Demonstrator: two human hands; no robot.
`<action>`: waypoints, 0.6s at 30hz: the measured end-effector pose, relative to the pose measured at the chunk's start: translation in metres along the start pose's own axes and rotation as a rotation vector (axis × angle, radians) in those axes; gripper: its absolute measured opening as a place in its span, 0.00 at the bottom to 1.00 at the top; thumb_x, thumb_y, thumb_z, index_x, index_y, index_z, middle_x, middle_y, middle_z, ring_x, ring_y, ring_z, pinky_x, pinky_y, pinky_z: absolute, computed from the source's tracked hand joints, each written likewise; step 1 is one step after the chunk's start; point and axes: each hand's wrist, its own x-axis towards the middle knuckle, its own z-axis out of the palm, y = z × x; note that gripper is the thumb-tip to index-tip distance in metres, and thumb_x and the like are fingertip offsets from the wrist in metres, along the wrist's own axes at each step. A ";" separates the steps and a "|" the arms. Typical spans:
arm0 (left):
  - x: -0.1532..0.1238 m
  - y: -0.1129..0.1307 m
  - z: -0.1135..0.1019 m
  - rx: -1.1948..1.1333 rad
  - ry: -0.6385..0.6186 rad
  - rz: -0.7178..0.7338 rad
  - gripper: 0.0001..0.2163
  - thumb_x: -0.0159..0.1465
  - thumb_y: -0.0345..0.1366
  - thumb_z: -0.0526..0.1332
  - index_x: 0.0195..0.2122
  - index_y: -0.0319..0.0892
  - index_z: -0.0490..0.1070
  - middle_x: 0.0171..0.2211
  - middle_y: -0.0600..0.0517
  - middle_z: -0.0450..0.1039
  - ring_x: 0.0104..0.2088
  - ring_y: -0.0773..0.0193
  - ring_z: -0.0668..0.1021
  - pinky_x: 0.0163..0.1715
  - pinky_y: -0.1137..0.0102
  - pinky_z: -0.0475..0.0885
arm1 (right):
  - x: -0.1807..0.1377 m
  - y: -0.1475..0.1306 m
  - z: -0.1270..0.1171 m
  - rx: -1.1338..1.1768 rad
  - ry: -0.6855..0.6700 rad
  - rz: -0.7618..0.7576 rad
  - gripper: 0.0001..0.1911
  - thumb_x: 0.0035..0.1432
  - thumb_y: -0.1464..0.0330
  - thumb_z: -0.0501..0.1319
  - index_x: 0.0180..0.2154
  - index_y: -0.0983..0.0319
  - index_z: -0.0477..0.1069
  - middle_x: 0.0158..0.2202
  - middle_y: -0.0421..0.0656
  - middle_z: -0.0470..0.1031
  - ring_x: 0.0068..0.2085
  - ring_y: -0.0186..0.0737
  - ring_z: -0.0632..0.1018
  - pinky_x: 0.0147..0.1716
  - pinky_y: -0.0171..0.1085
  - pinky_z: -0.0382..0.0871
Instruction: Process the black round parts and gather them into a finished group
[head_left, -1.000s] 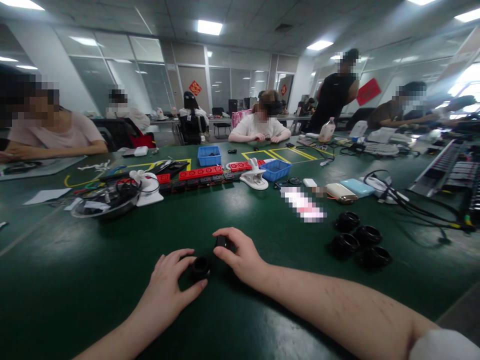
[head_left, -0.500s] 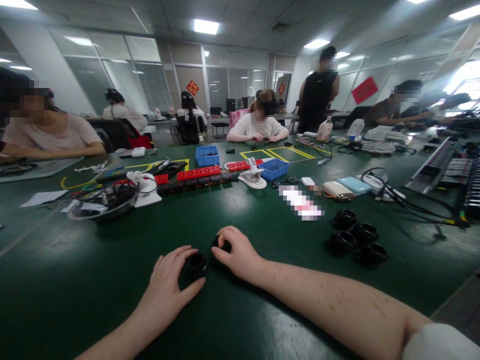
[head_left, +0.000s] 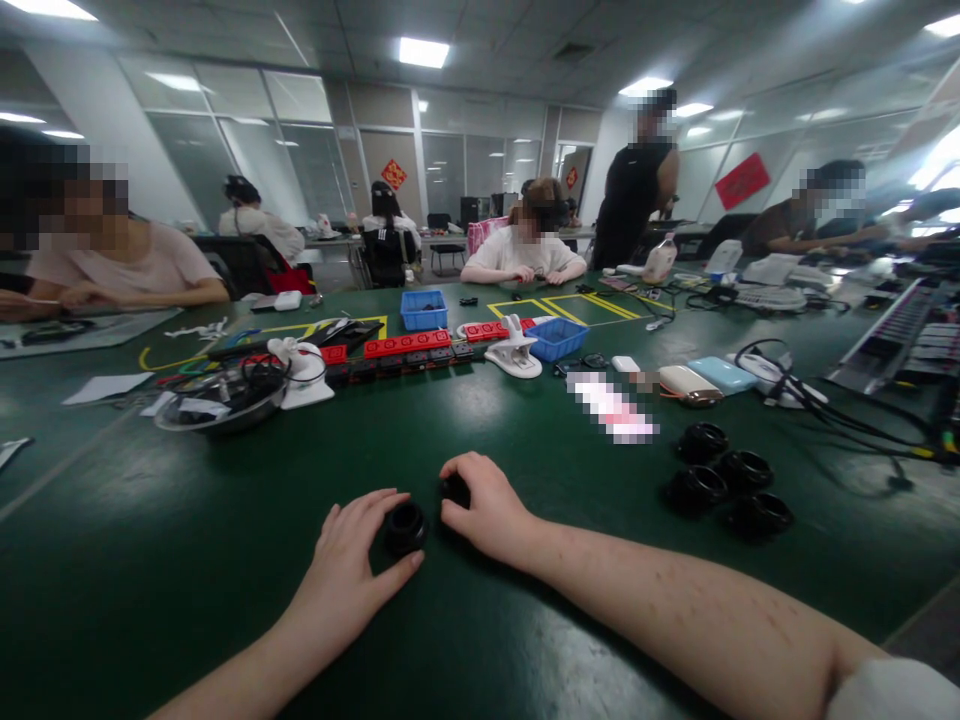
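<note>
On the green table, my left hand (head_left: 351,553) curves around a black ring-shaped part (head_left: 406,527), its fingertips at the far side and its thumb at the near side. The part stands with its round opening facing up. Just right of it, my right hand (head_left: 484,508) has thumb and fingers closed on a second black ring-shaped part (head_left: 455,490), mostly covered by the fingers. A small gap separates the two parts. Several more black ring-shaped parts (head_left: 742,470) stand in a cluster to the right of my right hand.
A metal bowl (head_left: 225,418) of cables and a white clip stand (head_left: 307,385) are at left. Red power strips (head_left: 405,343), blue bins (head_left: 556,340) and a white clamp (head_left: 514,352) lie ahead. Power banks (head_left: 690,385) and cables sit at right. Several people sit around.
The whole view has shifted slightly, so things appear a little further right. Both hands keep about the same place at the two black ring-shaped parts.
</note>
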 end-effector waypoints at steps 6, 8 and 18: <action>0.001 -0.001 -0.001 0.007 -0.018 0.000 0.18 0.57 0.45 0.60 0.47 0.46 0.68 0.51 0.47 0.66 0.53 0.47 0.66 0.55 0.43 0.49 | -0.001 -0.003 -0.002 -0.085 -0.066 -0.014 0.11 0.49 0.74 0.58 0.37 0.64 0.67 0.36 0.43 0.70 0.39 0.40 0.68 0.41 0.40 0.60; 0.001 -0.001 -0.002 0.011 -0.018 0.014 0.17 0.56 0.45 0.61 0.46 0.46 0.69 0.51 0.48 0.66 0.53 0.47 0.66 0.55 0.43 0.49 | -0.002 -0.005 -0.003 -0.107 -0.078 -0.024 0.10 0.50 0.71 0.58 0.37 0.63 0.68 0.36 0.43 0.71 0.39 0.40 0.68 0.41 0.40 0.60; 0.001 0.006 -0.004 0.016 -0.043 0.067 0.16 0.56 0.45 0.61 0.43 0.45 0.69 0.48 0.47 0.69 0.50 0.49 0.69 0.55 0.44 0.51 | -0.008 -0.010 -0.004 -0.214 -0.152 -0.123 0.06 0.58 0.69 0.57 0.36 0.65 0.69 0.36 0.42 0.70 0.41 0.39 0.70 0.42 0.42 0.62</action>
